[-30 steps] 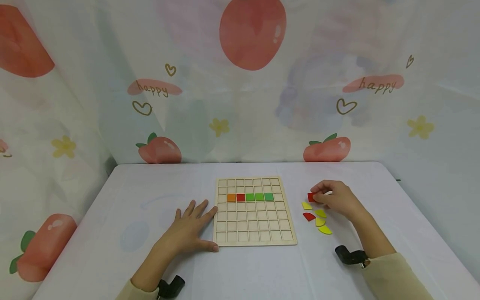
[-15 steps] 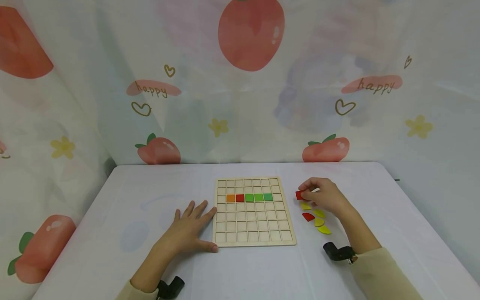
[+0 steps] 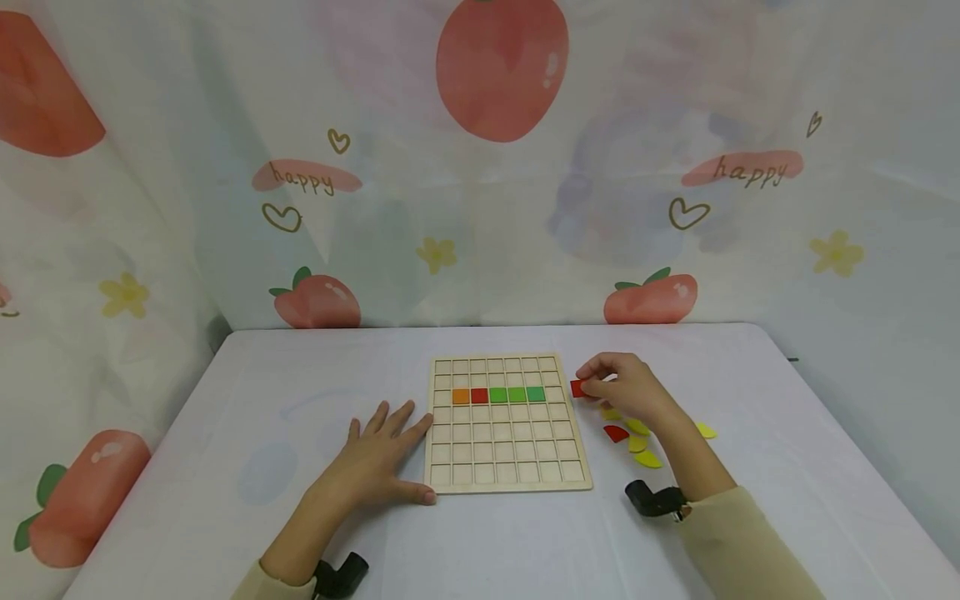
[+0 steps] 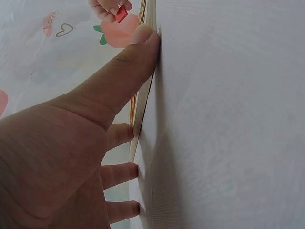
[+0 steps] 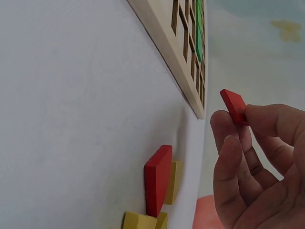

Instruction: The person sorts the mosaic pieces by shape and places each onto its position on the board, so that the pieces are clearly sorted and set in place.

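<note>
A square wooden grid board (image 3: pixel 510 490) lies on the white table. One of its upper rows holds an orange tile (image 3: pixel 461 397), a red tile (image 3: pixel 479 397) and several green tiles (image 3: pixel 517 395). My left hand (image 3: pixel 378 464) is spread with straight fingers, its thumb and fingertips at the board's left edge. Between thumb and fingers, my right hand (image 3: pixel 626 388) pinches a red square tile (image 5: pixel 233 106), raised above the table just right of the board. The left wrist view also catches that red square tile (image 4: pixel 121 14) in the right hand's fingertips.
Beneath and beside the right hand lie a red quarter-round piece (image 3: pixel 617 433) and several yellow pieces (image 3: pixel 648 459). Another yellow piece (image 3: pixel 706 430) shows beyond the right forearm. A printed cloth (image 3: pixel 480 208) hangs behind the table.
My right hand has moved left toward the board, carrying the red square tile. A yellow piece behind its forearm has come into view. The left hand has stayed in place.
</note>
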### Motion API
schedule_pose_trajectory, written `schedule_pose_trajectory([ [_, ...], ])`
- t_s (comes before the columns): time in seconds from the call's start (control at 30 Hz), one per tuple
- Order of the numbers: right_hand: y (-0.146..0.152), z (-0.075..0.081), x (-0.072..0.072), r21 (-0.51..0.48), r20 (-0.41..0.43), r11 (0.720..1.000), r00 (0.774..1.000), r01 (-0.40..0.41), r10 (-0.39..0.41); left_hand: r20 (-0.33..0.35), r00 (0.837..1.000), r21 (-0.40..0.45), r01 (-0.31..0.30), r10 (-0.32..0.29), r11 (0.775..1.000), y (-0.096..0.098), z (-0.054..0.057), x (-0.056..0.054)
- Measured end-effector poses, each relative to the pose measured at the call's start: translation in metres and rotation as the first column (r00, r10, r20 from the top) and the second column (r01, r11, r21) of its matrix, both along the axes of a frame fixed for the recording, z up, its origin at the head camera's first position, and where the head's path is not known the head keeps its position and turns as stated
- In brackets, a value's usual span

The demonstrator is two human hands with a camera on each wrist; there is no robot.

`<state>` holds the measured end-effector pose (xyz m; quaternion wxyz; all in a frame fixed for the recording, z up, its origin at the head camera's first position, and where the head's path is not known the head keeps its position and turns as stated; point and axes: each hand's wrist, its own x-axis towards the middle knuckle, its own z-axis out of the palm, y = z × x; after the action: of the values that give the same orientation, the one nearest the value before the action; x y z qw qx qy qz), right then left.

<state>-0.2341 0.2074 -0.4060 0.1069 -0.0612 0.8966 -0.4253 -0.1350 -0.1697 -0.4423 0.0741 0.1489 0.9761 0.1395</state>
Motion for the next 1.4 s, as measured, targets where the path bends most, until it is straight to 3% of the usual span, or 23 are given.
schedule_pose_trajectory([
  [0.47, -0.024, -0.004, -0.006, -0.033, 0.030, 0.999, 1.000, 0.004, -0.003, 0.000, 1.000, -0.001, 0.000, 0.000, 1.000, -0.001, 0.000, 0.000],
  [1.4, -0.036, -0.011, -0.008, 0.047, -0.001, 0.999, 1.000, -0.017, 0.017, 0.007, 1.000, 0.014, 0.006, -0.006, 1.000, -0.001, 0.000, 0.000],
])
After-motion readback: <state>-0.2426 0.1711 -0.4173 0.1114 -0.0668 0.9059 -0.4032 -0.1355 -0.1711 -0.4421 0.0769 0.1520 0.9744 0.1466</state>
